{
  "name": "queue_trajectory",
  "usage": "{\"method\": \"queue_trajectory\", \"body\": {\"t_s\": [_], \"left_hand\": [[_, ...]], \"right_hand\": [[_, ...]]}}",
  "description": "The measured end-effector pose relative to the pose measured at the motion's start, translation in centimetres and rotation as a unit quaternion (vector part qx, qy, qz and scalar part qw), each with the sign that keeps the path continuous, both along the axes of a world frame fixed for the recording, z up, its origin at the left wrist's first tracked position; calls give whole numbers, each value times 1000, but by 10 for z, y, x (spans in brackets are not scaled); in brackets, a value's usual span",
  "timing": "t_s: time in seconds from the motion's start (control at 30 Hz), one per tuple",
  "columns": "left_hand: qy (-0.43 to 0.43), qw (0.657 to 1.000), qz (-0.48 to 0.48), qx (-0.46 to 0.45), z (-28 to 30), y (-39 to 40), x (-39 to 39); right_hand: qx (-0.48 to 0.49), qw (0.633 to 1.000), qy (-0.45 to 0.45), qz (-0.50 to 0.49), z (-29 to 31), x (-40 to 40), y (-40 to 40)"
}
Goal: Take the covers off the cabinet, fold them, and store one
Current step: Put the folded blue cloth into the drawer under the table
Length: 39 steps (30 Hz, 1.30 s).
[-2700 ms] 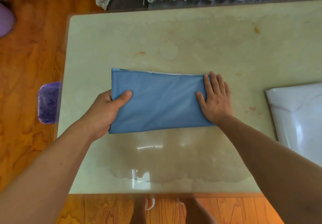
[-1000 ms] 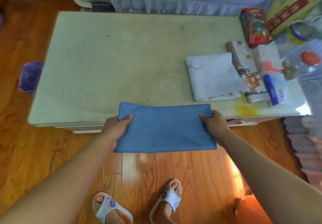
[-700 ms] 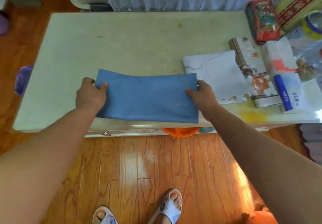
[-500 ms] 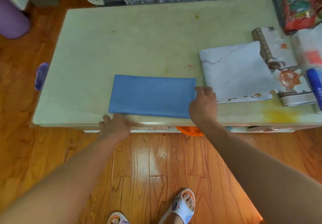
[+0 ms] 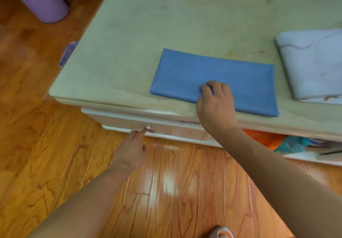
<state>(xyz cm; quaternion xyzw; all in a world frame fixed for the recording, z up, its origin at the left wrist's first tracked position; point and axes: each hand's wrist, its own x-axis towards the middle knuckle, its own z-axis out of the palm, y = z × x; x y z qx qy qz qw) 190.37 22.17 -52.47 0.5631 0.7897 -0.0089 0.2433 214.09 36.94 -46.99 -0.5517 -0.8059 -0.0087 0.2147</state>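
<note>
A folded blue cover (image 5: pixel 214 82) is laid flat on the pale top of the cabinet (image 5: pixel 148 39), close to the front edge, its long side running across the view. The right hand (image 5: pixel 216 102) is placed on the cover's near edge, a little left of that edge's middle; the fingers are curled down onto the fabric, and the edge appears to be pinched between fingers and thumb, though the thumb is hidden under the hand and the grip cannot be confirmed. The wrist is carried over the cabinet's front lip. The left hand (image 5: pixel 132 149) is held lower, in front of the cabinet and well apart from the cover, below and to the left of it. Its forefinger is stretched towards the small round knob (image 5: pixel 148 129) on the white drawer front (image 5: pixel 166 128), with the tip at or just touching the knob; nothing is grasped by this hand. A second cover (image 5: pixel 312 63), white with a marble pattern, is folded on the cabinet top just to the right of the blue one, apart from it. Further right, an open drawer (image 5: pixel 303 156) with orange and teal contents is seen below the top. A purple bin (image 5: pixel 39 0) stands on the wooden floor (image 5: pixel 46 145) at upper left.
</note>
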Motion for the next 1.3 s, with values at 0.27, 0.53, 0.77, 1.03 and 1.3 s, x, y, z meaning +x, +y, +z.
{"method": "queue_trajectory", "body": {"t_s": [0.27,0.53,0.77,1.03,1.3], "left_hand": [[117,984,-95,94,-122,42,-25],[158,962,-141,172,-108,-19,-13],[237,918,-316,-16,-63,-103,-22],[116,919,-347,-146,-35,-126,-29],[-11,900,-335,-279,2,-79,-33]], "right_hand": [[169,983,4,-72,-36,-35,0],[158,985,14,-62,-38,-26,-1],[99,994,4,-39,-18,-24,-3],[113,992,-20,-46,-32,-26,-19],[36,999,-7,7,-13,-18,-10]]}}
